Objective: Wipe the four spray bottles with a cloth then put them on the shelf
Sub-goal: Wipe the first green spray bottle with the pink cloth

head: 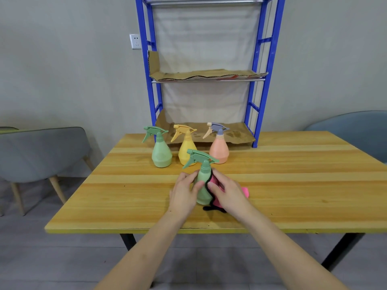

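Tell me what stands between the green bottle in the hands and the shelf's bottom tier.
Three bottles stand in a row across that path: the second green bottle, the yellow bottle and the peach bottle. The held green bottle would probably have to be lifted over them to reach the bottom tier.

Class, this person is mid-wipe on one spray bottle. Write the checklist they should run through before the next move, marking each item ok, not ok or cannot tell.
1. Left hand grips the near green bottle: ok.
2. Right hand holds the pink cloth against that bottle: ok.
3. Near green bottle wiped all round: cannot tell.
4. Far green bottle, yellow bottle and peach bottle stand upright on the table: ok.
5. Lowest shelf level has room for a bottle: ok.
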A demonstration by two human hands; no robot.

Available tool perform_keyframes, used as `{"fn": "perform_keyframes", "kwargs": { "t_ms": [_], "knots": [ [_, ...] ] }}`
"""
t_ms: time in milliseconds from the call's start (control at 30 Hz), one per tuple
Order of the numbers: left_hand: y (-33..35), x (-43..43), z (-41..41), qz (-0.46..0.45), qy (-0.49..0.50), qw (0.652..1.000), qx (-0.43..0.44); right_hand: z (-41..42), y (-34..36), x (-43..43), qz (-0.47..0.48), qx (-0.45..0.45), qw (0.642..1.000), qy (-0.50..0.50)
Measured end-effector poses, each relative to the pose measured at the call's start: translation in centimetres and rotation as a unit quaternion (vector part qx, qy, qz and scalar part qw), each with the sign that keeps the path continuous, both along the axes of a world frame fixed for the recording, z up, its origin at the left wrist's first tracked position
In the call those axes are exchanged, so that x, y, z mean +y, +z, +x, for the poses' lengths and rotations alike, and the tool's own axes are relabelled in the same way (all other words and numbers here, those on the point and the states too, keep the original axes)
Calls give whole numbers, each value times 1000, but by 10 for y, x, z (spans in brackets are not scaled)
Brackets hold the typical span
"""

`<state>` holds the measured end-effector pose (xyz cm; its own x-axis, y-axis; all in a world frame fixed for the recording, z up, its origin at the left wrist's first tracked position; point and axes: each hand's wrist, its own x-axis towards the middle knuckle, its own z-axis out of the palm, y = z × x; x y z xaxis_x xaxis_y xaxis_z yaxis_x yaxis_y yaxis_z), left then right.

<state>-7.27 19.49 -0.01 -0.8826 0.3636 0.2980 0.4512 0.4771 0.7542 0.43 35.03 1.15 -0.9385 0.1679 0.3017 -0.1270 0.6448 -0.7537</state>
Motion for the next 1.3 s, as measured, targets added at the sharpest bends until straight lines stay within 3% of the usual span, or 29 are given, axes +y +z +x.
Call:
{"fn": "perform_keyframes", "kwargs": {
  "t_ms": [200, 367, 567, 700, 1000, 1133, 1300],
  "knots": [
    [-1, -3, -4, -10, -8, 1000, 5, -1, -5, 3, 58, -17, 998, -29],
    [-3, -1, -1, 34, 14, 999, -2, 1, -8, 12, 82, -41, 995, -33],
    [-2, -1, -1, 29, 11, 1000, 0, -3, 0, 10, 12, 2, 999, 33],
    [-3, -1, 1, 36, 9, 999, 3, -4, -3, 3, -44, 11, 999, 21],
    [3, -5, 2, 68, -16, 997, -28, -1, -3, 16, 29, -31, 999, 3],
    [6, -6, 6, 78, -33, 995, -57, -3, 3, 10, -17, -18, 999, 30],
    [6, -5, 3, 42, -11, 999, -15, 0, 0, 9, -29, -17, 999, 40]
  ]
}}
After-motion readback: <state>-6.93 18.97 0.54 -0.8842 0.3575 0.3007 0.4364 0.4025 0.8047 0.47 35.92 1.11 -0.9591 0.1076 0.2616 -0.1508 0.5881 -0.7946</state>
